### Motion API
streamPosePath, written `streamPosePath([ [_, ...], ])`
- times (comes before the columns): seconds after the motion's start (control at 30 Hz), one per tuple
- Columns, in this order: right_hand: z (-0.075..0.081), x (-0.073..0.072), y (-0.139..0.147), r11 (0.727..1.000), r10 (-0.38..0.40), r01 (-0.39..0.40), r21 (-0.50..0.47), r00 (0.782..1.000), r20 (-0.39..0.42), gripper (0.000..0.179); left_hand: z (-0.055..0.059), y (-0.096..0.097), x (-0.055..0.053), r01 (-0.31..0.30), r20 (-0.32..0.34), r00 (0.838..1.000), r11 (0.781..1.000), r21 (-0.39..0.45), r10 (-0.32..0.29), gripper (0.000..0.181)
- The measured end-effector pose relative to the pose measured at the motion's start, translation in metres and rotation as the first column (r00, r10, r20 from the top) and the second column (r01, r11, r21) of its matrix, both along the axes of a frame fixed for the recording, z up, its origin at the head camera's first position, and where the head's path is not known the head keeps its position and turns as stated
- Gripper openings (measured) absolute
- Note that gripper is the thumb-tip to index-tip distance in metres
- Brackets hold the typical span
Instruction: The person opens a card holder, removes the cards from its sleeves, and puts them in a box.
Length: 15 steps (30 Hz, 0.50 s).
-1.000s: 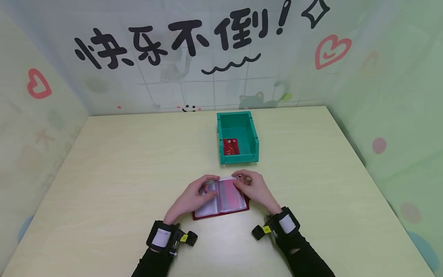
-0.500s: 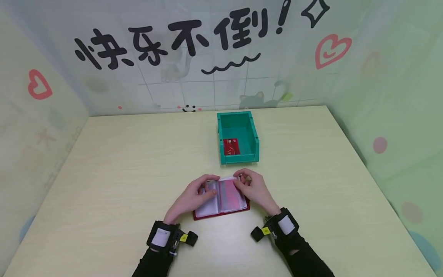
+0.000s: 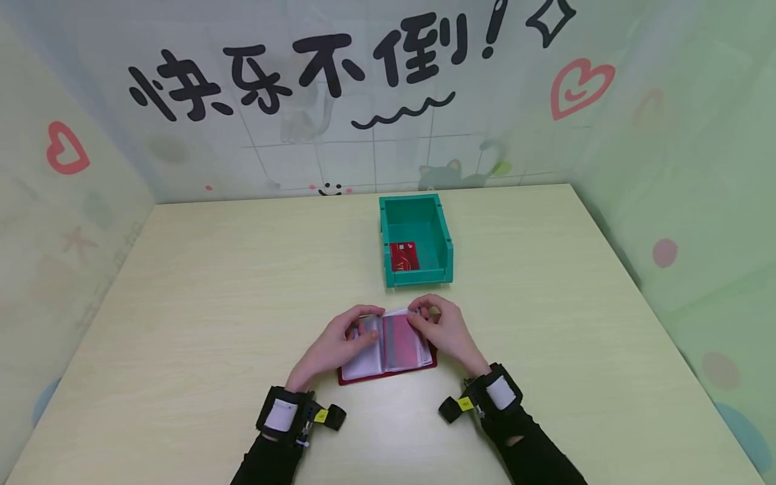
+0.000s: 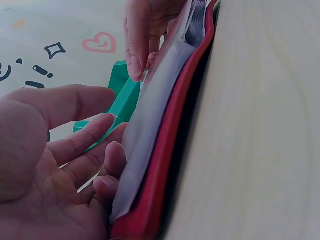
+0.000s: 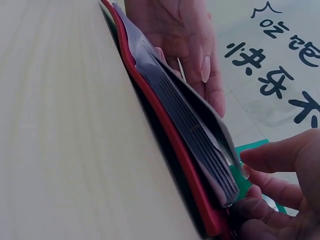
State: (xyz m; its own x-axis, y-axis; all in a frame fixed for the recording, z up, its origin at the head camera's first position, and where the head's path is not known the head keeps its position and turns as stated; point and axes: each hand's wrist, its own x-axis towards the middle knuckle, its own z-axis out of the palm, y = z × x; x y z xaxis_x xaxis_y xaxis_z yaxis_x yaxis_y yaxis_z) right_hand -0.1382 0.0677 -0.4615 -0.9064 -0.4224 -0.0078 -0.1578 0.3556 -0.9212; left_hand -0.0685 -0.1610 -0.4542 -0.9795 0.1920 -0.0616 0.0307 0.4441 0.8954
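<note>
A card holder (image 3: 388,374) with a red cover and clear plastic sleeves lies spread open on the table, a pink sheet or card showing in its right-hand sleeve. My left hand (image 3: 348,340) is at the left pages, thumb over them and fingers loosely bent. In the left wrist view its lower fingertips (image 4: 112,160) rest against the sleeve edges, while the thumb stays apart. At the top right corner, my right hand (image 3: 442,327) pinches a plastic sleeve (image 5: 220,127) between thumb and finger. That sleeve lifts away from the stack of pages below it.
Just beyond the card holder stands a teal bin (image 3: 421,277) with a red card (image 3: 404,256) inside, at its front left. The pale wooden table (image 3: 242,269) runs back to a printed wall (image 3: 376,162), with side walls left and right.
My right hand has shifted very slightly upward at the sleeve corner, and the sheen on the right-hand sleeve differs. My left hand, the card holder and the bin stay where they were.
</note>
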Motion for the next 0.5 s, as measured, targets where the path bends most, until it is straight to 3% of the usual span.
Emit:
streamPosePath([
  [0.1, 0.001, 0.001, 0.0, 0.999, -0.002, 0.003, -0.038, 1.0, 0.017, 0.018, 0.0, 0.0, 0.001, 0.001, 0.001, 1.0, 1.0, 0.001, -0.001, 0.04],
  [0.33, -0.001, 0.008, -0.005, 0.983, -0.013, 0.01, -0.184, 1.0, -0.015, 0.033, -0.004, -0.001, 0.0, -0.006, -0.066, 0.998, 0.999, 0.039, 0.008, 0.036],
  [0.5, -0.003, 0.013, -0.008, 0.965, 0.07, -0.074, -0.253, 0.997, -0.027, 0.036, -0.005, 0.001, -0.001, -0.054, -0.015, 0.998, 0.998, 0.033, 0.054, 0.025],
])
